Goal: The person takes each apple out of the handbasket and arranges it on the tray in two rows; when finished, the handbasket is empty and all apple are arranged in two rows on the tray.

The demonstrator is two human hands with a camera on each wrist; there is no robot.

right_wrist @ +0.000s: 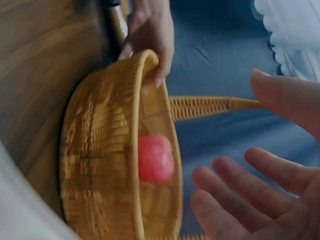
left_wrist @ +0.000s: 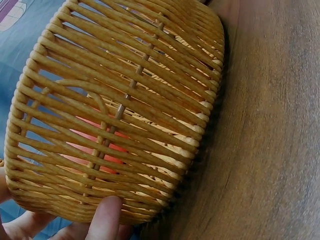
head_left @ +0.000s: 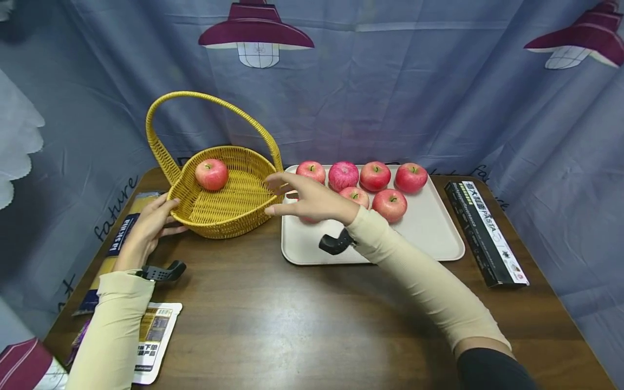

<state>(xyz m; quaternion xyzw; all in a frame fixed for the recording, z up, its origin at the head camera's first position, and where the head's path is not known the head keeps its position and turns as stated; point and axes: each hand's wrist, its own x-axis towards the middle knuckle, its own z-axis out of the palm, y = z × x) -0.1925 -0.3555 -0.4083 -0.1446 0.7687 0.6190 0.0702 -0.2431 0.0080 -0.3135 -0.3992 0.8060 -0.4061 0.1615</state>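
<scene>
A yellow woven basket [head_left: 221, 228] with a tall arched handle stands at the back left of the table. One red apple [head_left: 212, 174] lies in it, also visible in the right wrist view. My left hand [head_left: 150, 223] grips the basket's left rim; in the left wrist view a fingertip [left_wrist: 107, 215] presses on the outer weave. By the basket's right rim, my right hand [head_left: 317, 200] hovers with its fingers spread and nothing in them. Beneath that hand is a white tray [head_left: 424, 238] bearing several red apples [head_left: 390, 205], some partly hidden by the hand.
A black-and-white pasta box [head_left: 487, 233] lies right of the tray. Along the left table edge are a spaghetti packet [head_left: 123, 234] and a white-and-brown pouch [head_left: 155, 341], partly covered by the left arm. A blue-grey curtain [head_left: 370, 108] hangs behind the table.
</scene>
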